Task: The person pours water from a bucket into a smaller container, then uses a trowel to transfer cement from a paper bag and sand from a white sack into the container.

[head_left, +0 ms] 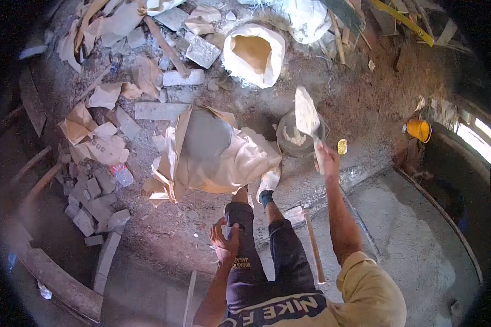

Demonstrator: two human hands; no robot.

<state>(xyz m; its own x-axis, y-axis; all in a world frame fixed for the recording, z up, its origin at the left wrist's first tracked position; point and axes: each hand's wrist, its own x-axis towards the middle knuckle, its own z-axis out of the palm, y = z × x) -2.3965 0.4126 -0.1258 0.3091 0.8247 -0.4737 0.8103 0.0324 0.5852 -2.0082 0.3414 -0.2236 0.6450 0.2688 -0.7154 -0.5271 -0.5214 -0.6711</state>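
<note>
My right hand is closed around the handle of a trowel. Pale powder or mortar covers the trowel's blade, which is over a round dark bucket with some pale material inside. My left hand rests by my left knee, fingers apart and holding nothing. In front of my feet lies a torn paper sack, opened to show grey powder that looks like cement.
A white sack of tan, sand-like material stands beyond the bucket. Broken blocks and torn paper litter the left. A long-handled hammer lies beside my right leg. An orange bucket is at the right.
</note>
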